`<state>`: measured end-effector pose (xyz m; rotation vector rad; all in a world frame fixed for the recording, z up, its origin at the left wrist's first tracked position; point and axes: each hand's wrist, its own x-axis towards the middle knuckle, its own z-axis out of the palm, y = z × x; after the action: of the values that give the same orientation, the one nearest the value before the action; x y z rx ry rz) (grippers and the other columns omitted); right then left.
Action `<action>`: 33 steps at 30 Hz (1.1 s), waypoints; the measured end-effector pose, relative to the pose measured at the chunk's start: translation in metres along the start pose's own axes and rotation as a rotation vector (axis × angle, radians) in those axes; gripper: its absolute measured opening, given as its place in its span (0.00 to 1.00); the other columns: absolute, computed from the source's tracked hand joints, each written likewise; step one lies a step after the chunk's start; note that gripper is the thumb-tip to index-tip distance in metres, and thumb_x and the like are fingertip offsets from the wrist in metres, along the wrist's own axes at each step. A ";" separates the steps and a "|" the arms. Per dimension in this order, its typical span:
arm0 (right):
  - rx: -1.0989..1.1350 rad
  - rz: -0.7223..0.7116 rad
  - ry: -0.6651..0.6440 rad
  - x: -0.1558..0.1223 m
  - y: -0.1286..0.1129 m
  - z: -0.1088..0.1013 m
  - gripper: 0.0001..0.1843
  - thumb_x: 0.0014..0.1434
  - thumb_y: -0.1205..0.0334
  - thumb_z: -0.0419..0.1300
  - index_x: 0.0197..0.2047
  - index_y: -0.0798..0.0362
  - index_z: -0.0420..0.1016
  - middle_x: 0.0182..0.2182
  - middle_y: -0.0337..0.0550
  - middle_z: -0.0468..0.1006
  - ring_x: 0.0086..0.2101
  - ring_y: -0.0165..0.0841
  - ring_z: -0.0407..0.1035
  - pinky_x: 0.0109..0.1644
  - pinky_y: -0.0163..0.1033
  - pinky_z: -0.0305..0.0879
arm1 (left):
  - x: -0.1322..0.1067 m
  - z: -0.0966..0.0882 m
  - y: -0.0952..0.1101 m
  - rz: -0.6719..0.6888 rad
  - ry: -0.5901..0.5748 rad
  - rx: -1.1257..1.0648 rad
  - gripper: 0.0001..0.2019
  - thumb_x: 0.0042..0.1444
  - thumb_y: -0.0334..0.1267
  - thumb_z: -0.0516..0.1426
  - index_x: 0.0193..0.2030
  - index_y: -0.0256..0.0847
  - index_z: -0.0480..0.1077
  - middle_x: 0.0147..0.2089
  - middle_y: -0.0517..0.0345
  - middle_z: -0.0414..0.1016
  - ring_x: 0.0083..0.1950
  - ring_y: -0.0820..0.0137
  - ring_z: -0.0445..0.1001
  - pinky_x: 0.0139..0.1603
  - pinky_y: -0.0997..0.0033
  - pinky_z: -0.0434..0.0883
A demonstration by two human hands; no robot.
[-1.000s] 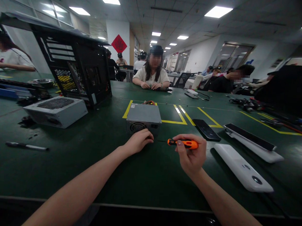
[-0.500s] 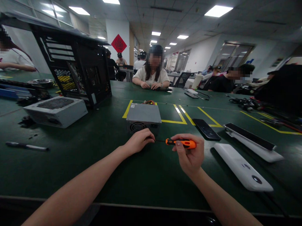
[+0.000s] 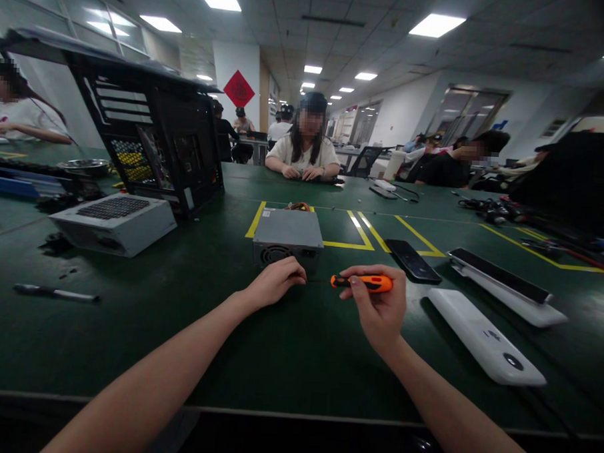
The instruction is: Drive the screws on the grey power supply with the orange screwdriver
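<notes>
A grey power supply box (image 3: 287, 234) sits on the green table (image 3: 287, 346), its fan grille facing me. My left hand (image 3: 275, 281) rests curled on the table just in front of the box, fingers pinched together at the thin shaft tip of a screwdriver. My right hand (image 3: 378, 310) grips the orange-handled screwdriver (image 3: 362, 281), held level and pointing left toward my left hand. What the left fingers pinch is too small to make out.
A black computer case (image 3: 150, 140) and a second grey power supply (image 3: 113, 221) stand at left, with a pen (image 3: 56, 293) near the front. A black phone (image 3: 412, 260) and two white devices (image 3: 485, 335) lie at right. Other people sit across the table.
The screwdriver and my right hand have shifted slightly left and up toward the left hand. My left hand stays curled in front of the box.
</notes>
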<state>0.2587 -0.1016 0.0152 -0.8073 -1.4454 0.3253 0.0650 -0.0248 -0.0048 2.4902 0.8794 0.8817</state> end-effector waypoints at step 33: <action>-0.126 -0.094 -0.160 -0.003 0.003 -0.002 0.12 0.52 0.68 0.58 0.42 0.51 0.65 0.35 0.41 0.74 0.27 0.29 0.72 0.30 0.37 0.70 | 0.002 0.003 -0.001 -0.211 0.007 -0.047 0.04 0.52 0.32 0.55 0.35 0.40 0.69 0.34 0.61 0.73 0.36 0.72 0.71 0.35 0.73 0.65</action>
<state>0.2606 -0.1020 0.0106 -0.8259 -1.6614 0.2326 0.0682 -0.0233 -0.0064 2.3038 1.0877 0.8300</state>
